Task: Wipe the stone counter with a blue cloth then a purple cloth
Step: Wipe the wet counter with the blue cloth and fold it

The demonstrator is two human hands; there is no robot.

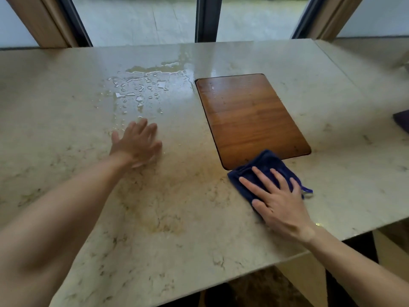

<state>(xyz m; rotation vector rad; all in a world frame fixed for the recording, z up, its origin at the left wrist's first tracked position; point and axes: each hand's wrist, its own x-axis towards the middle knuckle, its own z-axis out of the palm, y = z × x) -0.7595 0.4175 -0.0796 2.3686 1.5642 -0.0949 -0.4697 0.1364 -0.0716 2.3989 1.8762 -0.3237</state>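
Note:
The beige stone counter [177, 207] fills the view. A folded blue cloth [265, 167] lies on it at the near right corner of an inset wooden panel, partly over the panel's edge. My right hand [276, 200] presses flat on the cloth with fingers spread. My left hand [136, 144] rests flat and open on the bare counter to the left, just below a patch of water puddles and drops [143, 89]. A dark purple cloth [401, 120] shows only as a corner at the right edge.
The brown wooden panel [250, 116] is set flush into the counter, right of centre. A window with dark frames [208, 18] runs along the far edge. The counter's near edge slants across the lower right, with floor below.

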